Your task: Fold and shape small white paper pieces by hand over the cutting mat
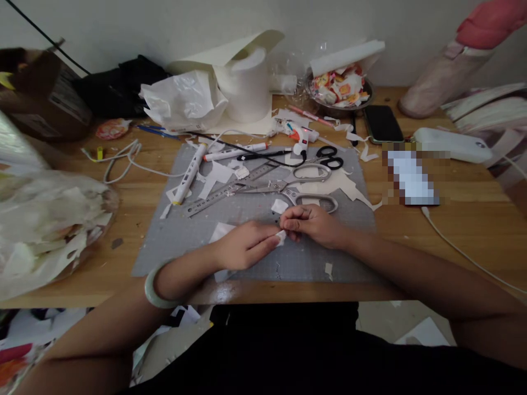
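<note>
Between thumb and fingers, my left hand (249, 246) pinches a small white paper piece (281, 237) above the grey cutting mat (164, 241). My right hand (309, 224) is closed at the fingertips close beside that piece; whatever it grips is too small to make out. Just beyond the fingers lies another small white piece (279, 206). Large grey-handled scissors (288, 189) rest behind my hands, across a steel ruler (214, 198). White paper (222, 233) lies partly under my left hand. A tiny paper scrap (328, 270) sits near the mat's front edge.
Markers (190, 174), a white glue gun (302, 140) and black-handled scissors (329, 158) lie toward the back. A paper roll (247, 82) and a bowl of wrappers (340, 90) stand behind. At right are phones (382, 125), a pink-topped bottle (448, 77) and a cable (457, 247); a plastic bag (53, 225) fills the left.
</note>
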`<state>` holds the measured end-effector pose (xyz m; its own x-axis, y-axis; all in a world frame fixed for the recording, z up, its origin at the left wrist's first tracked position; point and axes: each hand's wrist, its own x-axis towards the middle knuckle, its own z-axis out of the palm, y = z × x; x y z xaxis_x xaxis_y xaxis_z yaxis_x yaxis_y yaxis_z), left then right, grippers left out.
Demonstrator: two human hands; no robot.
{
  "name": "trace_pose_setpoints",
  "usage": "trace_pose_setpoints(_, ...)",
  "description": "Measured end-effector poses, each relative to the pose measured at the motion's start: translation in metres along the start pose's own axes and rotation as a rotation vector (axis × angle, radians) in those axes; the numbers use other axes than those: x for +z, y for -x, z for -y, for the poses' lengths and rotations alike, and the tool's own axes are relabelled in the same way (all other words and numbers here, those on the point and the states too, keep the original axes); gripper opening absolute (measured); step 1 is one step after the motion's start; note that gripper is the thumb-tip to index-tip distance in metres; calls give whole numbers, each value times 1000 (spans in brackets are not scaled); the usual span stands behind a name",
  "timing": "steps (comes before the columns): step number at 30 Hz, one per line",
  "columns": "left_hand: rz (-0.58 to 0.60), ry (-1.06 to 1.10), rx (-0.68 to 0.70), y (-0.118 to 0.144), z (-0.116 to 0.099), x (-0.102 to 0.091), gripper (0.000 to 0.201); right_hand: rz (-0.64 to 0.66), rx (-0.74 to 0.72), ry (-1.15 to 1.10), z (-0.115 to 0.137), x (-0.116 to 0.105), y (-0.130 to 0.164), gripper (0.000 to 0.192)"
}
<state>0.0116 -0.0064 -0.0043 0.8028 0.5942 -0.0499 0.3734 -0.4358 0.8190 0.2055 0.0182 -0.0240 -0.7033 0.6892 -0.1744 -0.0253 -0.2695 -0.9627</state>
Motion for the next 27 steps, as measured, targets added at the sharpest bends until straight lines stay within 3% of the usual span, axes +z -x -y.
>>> trace_pose_setpoints(6,-12,-17,-52,-1,-1,0,36,7,-48,-103,-8,-3,-1,25)
trace_pose_setpoints(12,-95,33,-57,-2,-2,0,31,-11,-89,-129,-10,-4,0,16)
trace_pose_setpoints(18,-179,-2,-133,-4,-1,1,33,-139,-147,111,-3,1,4,18)
trace_pose_setpoints(22,-177,-31,-160,-5,0,2,32,-244,-261,366,-3,7,7,16)
trace_pose_setpoints(27,-176,-45,-178,-6,0,2,31,-256,-401,545,-8,7,6,15)
